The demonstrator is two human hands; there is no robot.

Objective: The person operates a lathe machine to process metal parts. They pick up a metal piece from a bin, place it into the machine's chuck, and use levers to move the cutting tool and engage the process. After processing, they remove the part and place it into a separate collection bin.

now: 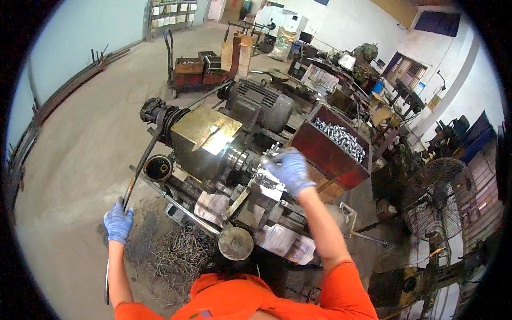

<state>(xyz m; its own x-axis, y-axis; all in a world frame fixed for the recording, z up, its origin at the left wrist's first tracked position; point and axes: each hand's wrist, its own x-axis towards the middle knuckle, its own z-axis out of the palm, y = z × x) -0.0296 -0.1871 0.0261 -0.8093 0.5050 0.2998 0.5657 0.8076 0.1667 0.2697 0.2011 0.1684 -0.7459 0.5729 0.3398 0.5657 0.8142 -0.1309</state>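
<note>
My left hand (118, 224), in a blue-and-white glove, is wrapped round the lower end of a long dark lever (144, 158). The lever slants up to the left end of a greasy lathe-like machine (200, 154). My right hand (292, 172), gloved alike, is over the middle of the machine, just right of its shiny round spindle (234, 160). Its fingers are drawn together and somewhat blurred; whatever is between them, I cannot make out. Below that hand lie metal tool holders and clamps, partly covered by it.
Behind my right hand stands a dark red bin (325, 146) heaped with small shiny metal parts (341, 138). Thin metal scraps (178, 250) litter the floor by the machine. An electric motor (261, 104) sits behind, a large fan (440, 197) at right, a loaded trolley (194, 78) farther off.
</note>
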